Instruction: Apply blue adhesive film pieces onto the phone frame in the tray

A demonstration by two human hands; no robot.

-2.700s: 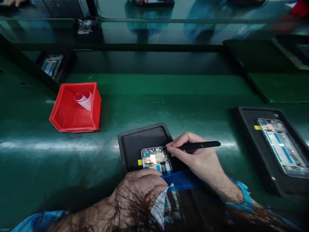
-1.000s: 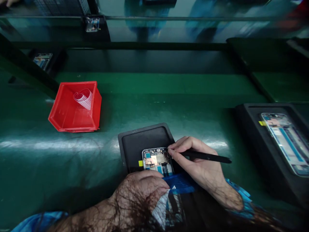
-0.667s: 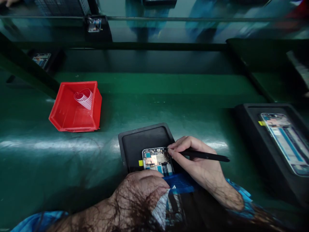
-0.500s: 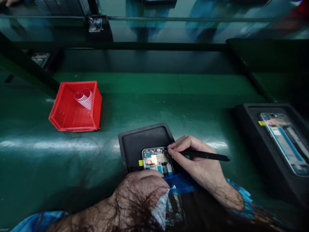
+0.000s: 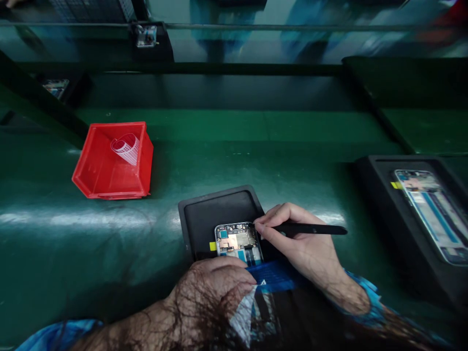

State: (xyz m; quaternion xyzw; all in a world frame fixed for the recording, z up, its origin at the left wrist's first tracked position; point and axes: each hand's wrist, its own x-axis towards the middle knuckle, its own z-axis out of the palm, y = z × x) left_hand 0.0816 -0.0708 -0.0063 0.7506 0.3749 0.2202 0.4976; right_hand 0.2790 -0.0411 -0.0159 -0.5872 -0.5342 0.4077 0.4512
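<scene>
An opened phone [image 5: 237, 240] with its circuit board showing lies in a black tray [image 5: 215, 214] close to me. My right hand [image 5: 303, 248] pinches a thin black stylus [image 5: 310, 229], its tip touching the phone's upper right corner. My left hand [image 5: 214, 287] rests curled over the phone's lower half and holds it down, beside a blue strip [image 5: 274, 275] lying across the tray. A small yellow tab [image 5: 212, 246] sticks out at the phone's left side.
A red bin [image 5: 111, 163] holding a curled perforated sheet [image 5: 126, 147] sits on the green belt at left. A second black tray [image 5: 398, 214] with another open phone [image 5: 427, 212] lies at right. More trays with phones ride the far belt [image 5: 146, 36].
The stylus has swung slightly, its rear end rising to near level, while its tip stays at the phone's corner. My left hand has not moved. The far trays drifted along the back belts.
</scene>
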